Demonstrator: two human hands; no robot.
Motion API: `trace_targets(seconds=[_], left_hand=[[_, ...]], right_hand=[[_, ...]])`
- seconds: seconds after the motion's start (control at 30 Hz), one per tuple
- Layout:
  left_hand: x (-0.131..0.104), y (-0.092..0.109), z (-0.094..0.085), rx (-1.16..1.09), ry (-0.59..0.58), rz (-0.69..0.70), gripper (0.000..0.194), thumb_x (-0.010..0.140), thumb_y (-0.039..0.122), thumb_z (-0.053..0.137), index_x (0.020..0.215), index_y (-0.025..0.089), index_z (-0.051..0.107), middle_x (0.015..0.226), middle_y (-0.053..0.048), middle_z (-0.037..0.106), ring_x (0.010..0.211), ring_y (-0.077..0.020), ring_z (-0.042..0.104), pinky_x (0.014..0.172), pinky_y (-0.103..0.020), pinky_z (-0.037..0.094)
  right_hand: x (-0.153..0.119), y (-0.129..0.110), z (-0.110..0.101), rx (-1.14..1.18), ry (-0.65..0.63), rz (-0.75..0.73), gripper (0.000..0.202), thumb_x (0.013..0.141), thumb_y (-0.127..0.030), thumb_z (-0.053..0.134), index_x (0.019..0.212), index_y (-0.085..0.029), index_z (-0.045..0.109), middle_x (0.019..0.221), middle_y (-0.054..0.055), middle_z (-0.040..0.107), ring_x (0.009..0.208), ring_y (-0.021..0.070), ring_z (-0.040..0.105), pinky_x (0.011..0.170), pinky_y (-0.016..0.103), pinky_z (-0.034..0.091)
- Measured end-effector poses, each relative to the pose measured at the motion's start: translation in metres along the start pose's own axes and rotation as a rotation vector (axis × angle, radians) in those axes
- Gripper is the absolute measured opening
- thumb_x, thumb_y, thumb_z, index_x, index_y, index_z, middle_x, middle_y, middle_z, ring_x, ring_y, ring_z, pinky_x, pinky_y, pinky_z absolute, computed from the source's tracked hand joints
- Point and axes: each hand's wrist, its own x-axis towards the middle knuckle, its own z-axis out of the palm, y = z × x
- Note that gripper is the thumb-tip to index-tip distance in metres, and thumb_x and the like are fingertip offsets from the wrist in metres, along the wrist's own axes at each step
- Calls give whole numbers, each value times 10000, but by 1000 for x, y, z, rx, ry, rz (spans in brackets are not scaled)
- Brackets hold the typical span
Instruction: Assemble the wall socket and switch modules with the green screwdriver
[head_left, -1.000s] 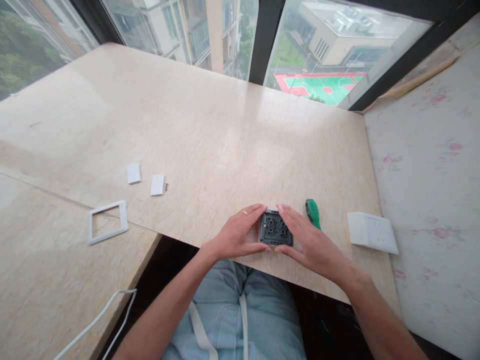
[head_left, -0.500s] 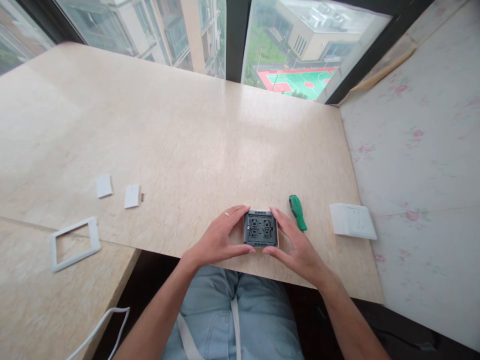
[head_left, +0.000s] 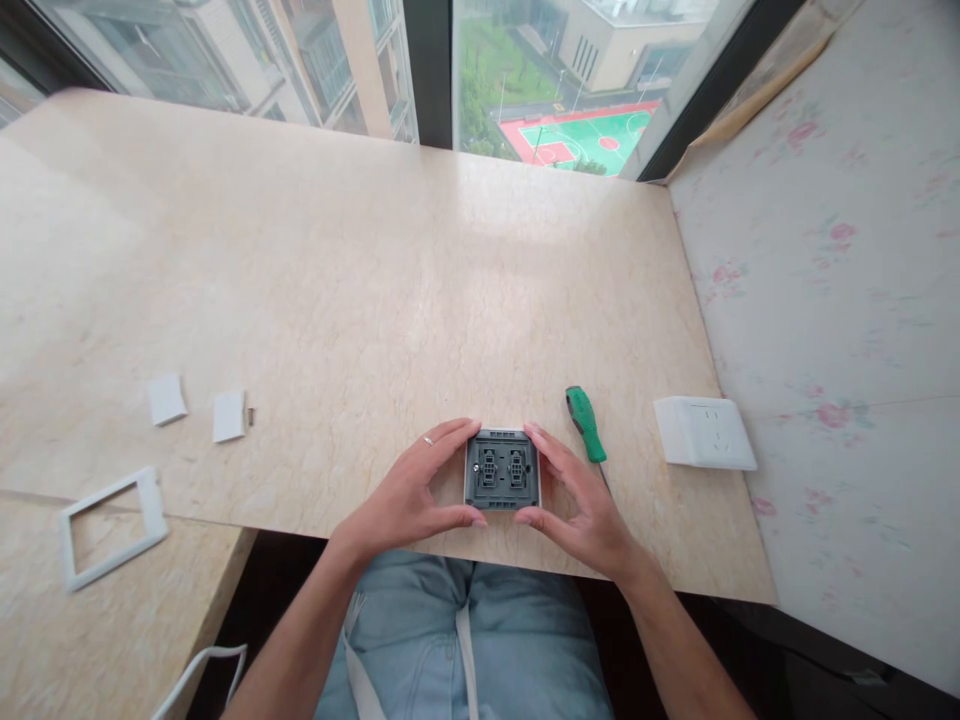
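So the counter (head_left: pixel 390 260) is beige marble-look stone, right up against big windows looking way down at buildings and a red and green sports court (head_left: pixel 581 140). To the right there's a white surface with a faded pink flower print (head_left: pixel 832 300).

Both hands hold a grey switch module (head_left: pixel 502 470) near the front edge of the counter. The left hand (head_left: pixel 409 495) and the right hand (head_left: pixel 585 505) each have their grip pinching its sides, fingers on the far edge, thumbs on the near one.

Just beside it on the right is a green screwdriver (head_left: pixel 585 424), shaft mostly hidden behind the right hand. Further right is a white socket (head_left: pixel 703 433). On the left are two white rocker caps (head_left: pixel 196 407) and a white frame (head_left: pixel 110 526). No readable writing anywhere; the tiny thing by the caps is too small to make out.
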Motion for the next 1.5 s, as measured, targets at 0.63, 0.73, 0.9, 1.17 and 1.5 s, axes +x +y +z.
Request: trace_targets(seconds=[0.63, 0.73, 0.9, 1.17, 1.5], left_hand=[[-1, 1, 1, 10, -1, 13, 920, 793, 520, 786, 1554, 311, 314, 1539, -129, 465, 1429, -340, 439, 1181, -547, 385], [-1, 2, 1, 10, 4, 17, 911, 796, 528, 780, 1551, 308, 322, 1538, -129, 467, 1430, -337, 438, 1182, -546, 381], [-1, 2, 1, -2, 6, 4, 909, 791, 540, 780, 1546, 306, 330, 1541, -129, 462, 1435, -333, 432, 1190, -545, 372], [-1, 0, 3, -2, 16, 17, 920, 785, 557, 779, 1545, 295, 331, 1540, -134, 461, 1433, -338, 431, 1188, -552, 370], [0, 0, 5, -10, 25, 16, 936, 777, 583, 773, 1546, 280, 333, 1543, -140, 456, 1438, -341, 422, 1184, -547, 371]], right_hand=[[0, 0, 0, -19, -6, -7, 815, 890, -359, 716, 1574, -320, 273, 1590, 138, 410, 1461, 304, 402, 1151, 553, 422], [-1, 1, 1, 6, -3, -3, 804, 895, -362, 712, 1571, -324, 277, 1594, 134, 403, 1465, 301, 395, 1145, 551, 430], [-2, 4, 2, 29, 2, 6, 799, 898, -375, 709, 1569, -329, 278, 1598, 133, 394, 1470, 304, 386, 1140, 551, 440], [-3, 7, 5, 79, 6, 5, 798, 900, -366, 709, 1569, -319, 277, 1606, 129, 380, 1477, 299, 374, 1157, 552, 422], [-4, 13, 9, 172, 44, -3, 814, 870, -334, 752, 1554, -362, 312, 1612, 89, 377, 1473, 299, 381, 1186, 536, 383]])
